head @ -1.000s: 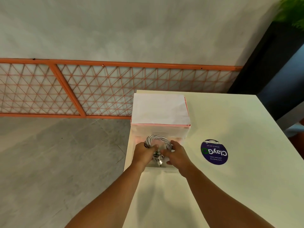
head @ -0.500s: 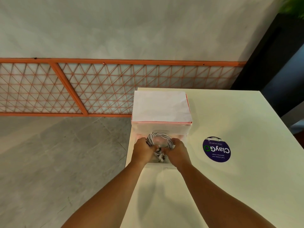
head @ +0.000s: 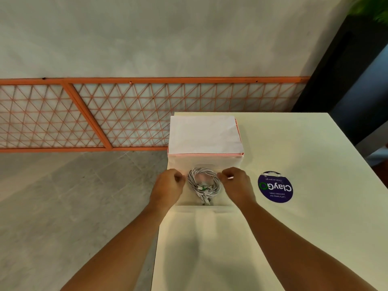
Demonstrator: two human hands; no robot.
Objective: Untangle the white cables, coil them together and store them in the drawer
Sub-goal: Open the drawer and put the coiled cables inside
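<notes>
The white cables lie as one round coil inside the open translucent drawer, plug ends pointing toward me. Neither hand touches the coil. My left hand sits just left of it with fingers curled and nothing in them. My right hand sits just right of it, fingers curled, with thumb and fingertips close together at the drawer's right wall. Whether it pinches that wall I cannot tell.
The drawer belongs to a pink-edged box with a white top, standing at the left edge of the cream table. A round purple sticker lies to the right. The grey floor drops away on the left, below an orange lattice rail.
Both hands held the coil together over the drawer. They have let go and moved apart to either side, leaving the coil lying in the drawer.
</notes>
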